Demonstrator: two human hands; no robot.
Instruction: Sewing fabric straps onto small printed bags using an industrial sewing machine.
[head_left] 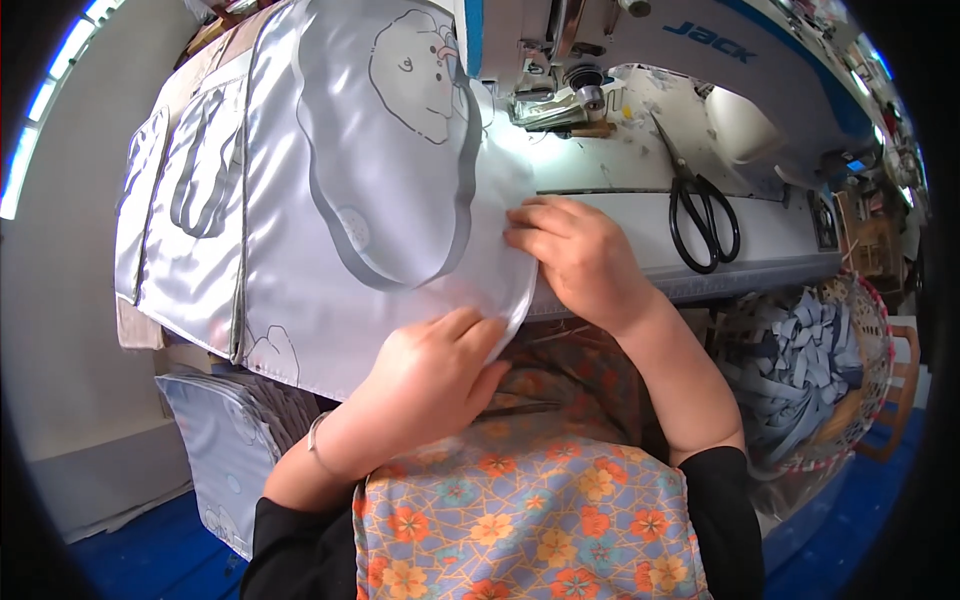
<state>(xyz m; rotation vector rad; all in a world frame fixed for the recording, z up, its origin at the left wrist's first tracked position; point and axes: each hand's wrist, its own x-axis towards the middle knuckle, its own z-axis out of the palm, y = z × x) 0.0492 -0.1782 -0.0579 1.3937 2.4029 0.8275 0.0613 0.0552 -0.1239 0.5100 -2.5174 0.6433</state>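
Note:
A shiny pale grey-lilac fabric panel (pixel 340 325) covers the left of the sewing table, with a line-drawn cartoon animal printed on it. On top of it runs a long loop of darker grey strap (pixel 350 262). My left hand (pixel 432 365) is closed on the panel's near right edge, fingers curled over the cloth. Farther along the same edge, my right hand (pixel 585 258) pinches the white border between bent fingers and thumb. The sewing machine's head (pixel 545 50) stands just beyond, its lamp lighting the cloth. The needle area is partly hidden.
Black-handled scissors (pixel 705 215) lie right of my right hand on the white machine bed. A wooden-handled tool (pixel 590 130) rests under the machine arm. At lower right stands a basket (pixel 885 345) of grey fabric strips (pixel 810 350). Stacked similar panels (pixel 215 420) hang at lower left.

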